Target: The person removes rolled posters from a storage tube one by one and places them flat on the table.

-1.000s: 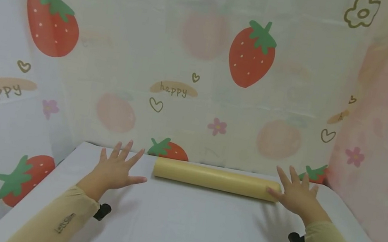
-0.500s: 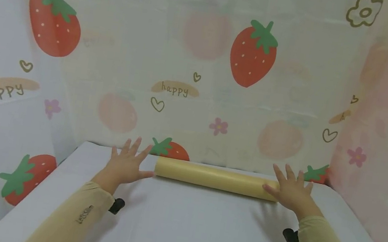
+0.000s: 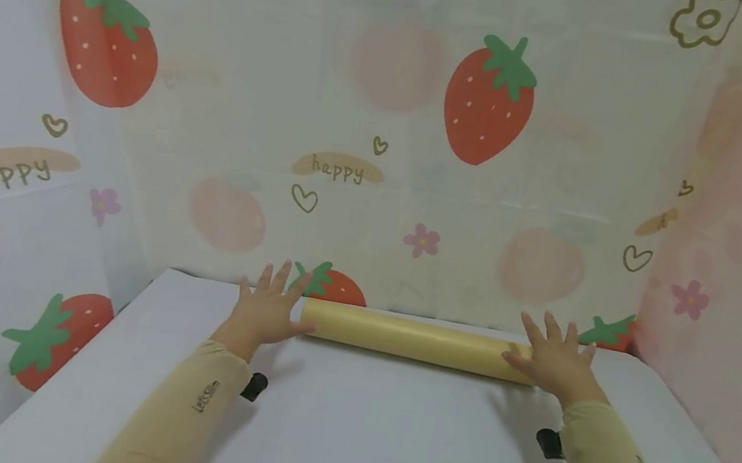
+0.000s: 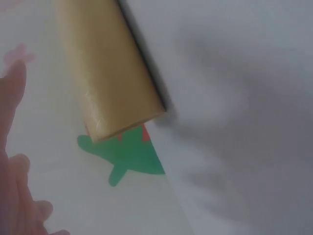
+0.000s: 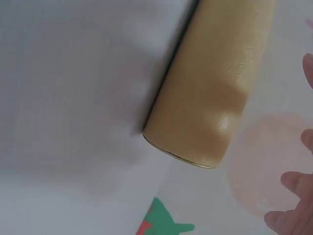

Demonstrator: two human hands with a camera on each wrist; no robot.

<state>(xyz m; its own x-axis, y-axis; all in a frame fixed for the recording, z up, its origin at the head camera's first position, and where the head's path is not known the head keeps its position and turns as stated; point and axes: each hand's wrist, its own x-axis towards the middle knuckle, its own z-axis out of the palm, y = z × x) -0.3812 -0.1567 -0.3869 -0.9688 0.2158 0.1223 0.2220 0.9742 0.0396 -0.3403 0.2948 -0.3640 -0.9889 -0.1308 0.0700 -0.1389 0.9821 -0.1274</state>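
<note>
A long yellowish-tan roll (image 3: 412, 339) lies crosswise near the far edge of the white table. At its left end hovers my left hand (image 3: 267, 313), fingers spread and thumb overlapping the roll's tip in the head view. Over its other end, my right hand (image 3: 560, 365) is spread too, its thumb in front of the roll. From the left wrist, the roll's end (image 4: 112, 83) shows with a gap between it and the fingers (image 4: 17, 83). The right wrist view has the roll (image 5: 205, 88) bearing a hand's shadow, the fingertips (image 5: 293, 183) apart from it.
The white table (image 3: 383, 441) stretches toward me, with shadows of both arms on it. Behind it and along both sides hang sheets (image 3: 373, 120) printed with strawberries, hearts and "happy". A small black device (image 3: 255, 387) sits at my left wrist, another (image 3: 550, 443) at my right.
My left hand has moved right and slightly forward to the roll's left end. My right hand has shifted a little left over the other end. The roll stays put.
</note>
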